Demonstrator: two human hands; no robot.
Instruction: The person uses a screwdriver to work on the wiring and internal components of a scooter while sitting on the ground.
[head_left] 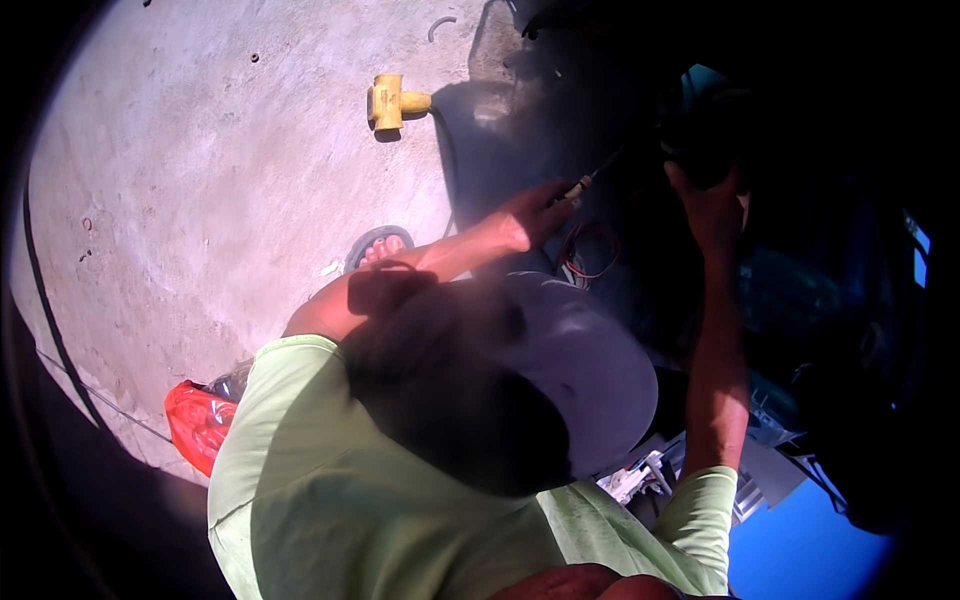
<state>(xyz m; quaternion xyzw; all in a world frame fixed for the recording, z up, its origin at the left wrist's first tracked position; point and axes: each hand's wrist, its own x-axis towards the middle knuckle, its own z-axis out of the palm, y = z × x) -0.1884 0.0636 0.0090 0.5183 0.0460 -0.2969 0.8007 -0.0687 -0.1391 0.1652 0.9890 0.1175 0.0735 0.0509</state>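
Observation:
My left hand (540,212) is closed round a slim tool (578,188) with a pale handle and a thin metal shaft, like a screwdriver. The shaft points up and to the right into deep shadow. Farther right, my right hand (714,205) reaches up with its thumb and fingers curved round the lower side of a dark rounded object (700,125). Some teal shows at that object's top; its kind is lost in the dark. Thin red wires (600,262) lie in loops just below my left hand.
A yellow T-shaped socket block (387,102) with a dark cable lies on the pale concrete floor (220,170). Left of my left forearm is a sandalled foot (385,247). A red plastic bag (198,425) lies at lower left. Something bright blue (800,550) shows at lower right.

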